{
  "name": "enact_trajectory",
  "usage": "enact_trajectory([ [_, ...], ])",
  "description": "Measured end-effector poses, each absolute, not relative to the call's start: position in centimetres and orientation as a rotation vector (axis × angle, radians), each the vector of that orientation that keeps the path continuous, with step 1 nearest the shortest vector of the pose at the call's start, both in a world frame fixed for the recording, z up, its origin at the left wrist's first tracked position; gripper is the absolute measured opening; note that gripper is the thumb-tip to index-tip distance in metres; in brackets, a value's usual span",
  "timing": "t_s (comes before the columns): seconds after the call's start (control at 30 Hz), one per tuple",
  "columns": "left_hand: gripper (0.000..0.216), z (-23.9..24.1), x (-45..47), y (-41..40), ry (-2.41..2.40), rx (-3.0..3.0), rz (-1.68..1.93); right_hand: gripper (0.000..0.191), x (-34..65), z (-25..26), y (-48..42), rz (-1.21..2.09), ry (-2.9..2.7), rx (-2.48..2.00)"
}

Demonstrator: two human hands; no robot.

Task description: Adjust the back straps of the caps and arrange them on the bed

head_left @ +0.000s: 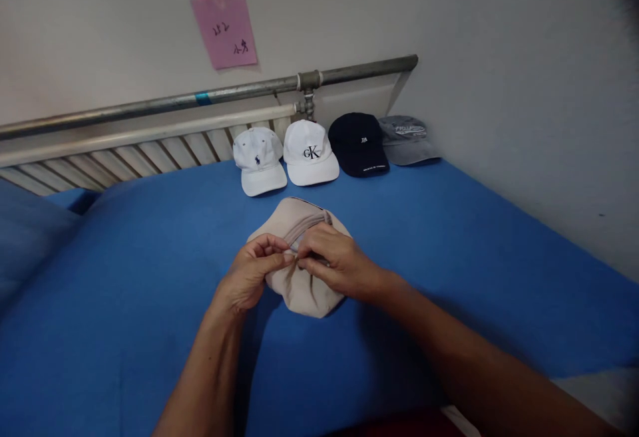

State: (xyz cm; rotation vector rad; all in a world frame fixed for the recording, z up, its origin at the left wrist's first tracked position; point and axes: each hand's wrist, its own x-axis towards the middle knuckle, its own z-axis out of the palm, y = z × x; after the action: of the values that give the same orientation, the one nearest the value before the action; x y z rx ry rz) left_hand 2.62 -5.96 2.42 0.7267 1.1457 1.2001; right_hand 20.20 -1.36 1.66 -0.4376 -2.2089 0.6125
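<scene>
A beige baseball cap (308, 294) lies in the middle of the blue surface, its brim pointing away and its inner band partly showing. Thumb and fingers of my left hand (254, 267) pinch the cap's edge from the left. From the other side, my right hand (342, 257) grips the same edge close by, its fingertips curled in at the band. Whatever small part sits between the fingertips is hidden. Beyond the hands stand two white caps, one with a small dark logo (258, 157) and one with black letters (310, 151).
Right of the white caps are a black cap (357, 144) and a grey cap (407, 138). A metal pipe (239, 89) and a white radiator (150, 147) run along the back wall. A pink paper (224, 31) hangs above. The blue sheet (150, 257) meets a wall on the right.
</scene>
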Motion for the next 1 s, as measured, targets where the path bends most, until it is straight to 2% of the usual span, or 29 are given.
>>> enact_trajectory([
  [0.2, 0.029, 2.6, 2.4, -5.9, 1.136, 0.716, 1.176, 0.006, 20.2, 1.6, -1.1, 0.634, -2.216, -0.446],
  [0.4, 0.03, 2.8, 2.3, -6.0, 1.13, 0.696, 1.185, 0.005, 21.2, 1.7, -0.7, 0.921, -2.169, -0.466],
  [0.57, 0.028, 2.8, 2.4, -6.0, 1.137, 0.728, 1.18, 0.006, 21.4, 2.0, -0.7, 1.031, -2.152, -0.5],
  [1.0, 0.027, 2.7, 2.5, -6.1, 1.139, 0.779, 1.134, 0.01, 20.7, 1.7, -1.2, 0.93, -2.219, -0.62],
])
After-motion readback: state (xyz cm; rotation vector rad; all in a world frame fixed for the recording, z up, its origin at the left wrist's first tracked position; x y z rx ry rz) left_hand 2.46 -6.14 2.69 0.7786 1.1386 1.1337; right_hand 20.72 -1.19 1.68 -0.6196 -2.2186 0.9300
